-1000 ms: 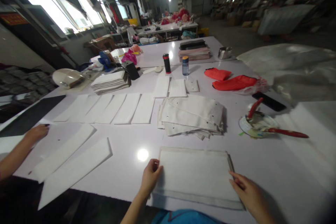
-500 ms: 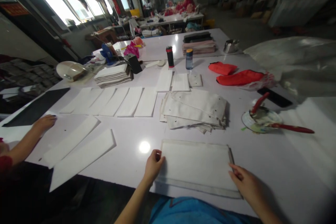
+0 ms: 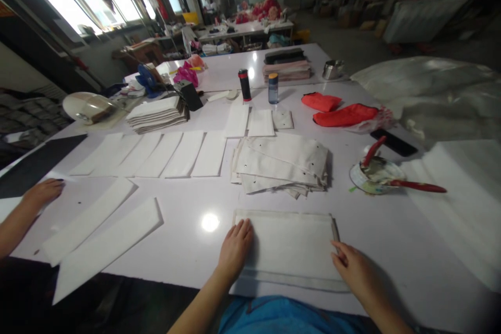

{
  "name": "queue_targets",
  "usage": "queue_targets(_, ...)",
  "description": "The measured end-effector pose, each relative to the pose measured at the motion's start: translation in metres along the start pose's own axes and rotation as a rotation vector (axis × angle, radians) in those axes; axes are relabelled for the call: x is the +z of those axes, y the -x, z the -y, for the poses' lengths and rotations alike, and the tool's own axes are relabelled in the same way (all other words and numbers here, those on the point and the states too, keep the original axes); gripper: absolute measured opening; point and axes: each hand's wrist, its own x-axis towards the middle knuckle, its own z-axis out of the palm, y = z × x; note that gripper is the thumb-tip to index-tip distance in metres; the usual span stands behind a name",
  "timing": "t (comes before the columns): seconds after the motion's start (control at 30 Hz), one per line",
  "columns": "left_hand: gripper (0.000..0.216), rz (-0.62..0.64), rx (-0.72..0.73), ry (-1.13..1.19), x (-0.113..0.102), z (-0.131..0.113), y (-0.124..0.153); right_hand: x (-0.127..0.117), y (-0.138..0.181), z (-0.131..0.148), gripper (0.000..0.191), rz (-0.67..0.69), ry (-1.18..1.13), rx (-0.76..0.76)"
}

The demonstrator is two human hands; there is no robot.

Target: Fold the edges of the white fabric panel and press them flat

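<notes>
Left hand [image 3: 235,248] and right hand [image 3: 352,270] rest open on fabric panel [image 3: 291,242]; dish [image 3: 355,181] holds red-handled brushes [image 3: 415,186].

Counted: one bordered white fabric panel [image 3: 291,245], two long white felt strips [image 3: 105,245], two orange-red fabric pieces [image 3: 344,115], two capped bottles [image 3: 273,88], two red-handled brushes [image 3: 415,186].
</notes>
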Motion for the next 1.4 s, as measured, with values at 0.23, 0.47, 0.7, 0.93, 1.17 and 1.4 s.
queue_targets(0.23, 0.056, -0.115, -0.095, -0.001, 0.029, -0.02, 0.005, 0.004, -0.015, 0.038, 0.044, -0.065, 0.275, -0.168)
queue_targets(0.47, 0.066, -0.111, -0.064, 0.003, 0.028, -0.016, 0.002, 0.052, -0.029, 0.108, 0.058, 0.097, 0.341, -0.51)
queue_targets(0.7, 0.067, -0.113, -0.087, 0.048, 0.025, -0.013, 0.0, 0.026, -0.036, 0.046, 0.07, 0.05, 0.4, -0.405)
queue_targets(0.93, 0.068, -0.166, -0.061, -0.022, 0.026, -0.012, -0.001, 0.019, -0.032, 0.039, 0.065, 0.018, 0.378, -0.371)
queue_targets(1.17, 0.072, -0.225, -0.002, -0.082, 0.026, -0.003, -0.005, -0.029, -0.157, 0.023, 0.051, -0.166, -0.07, 0.004)
queue_targets(1.4, 0.062, -0.273, -0.088, 0.164, 0.019, 0.005, -0.008, -0.034, -0.266, 0.005, 0.023, -0.088, -0.16, 0.345)
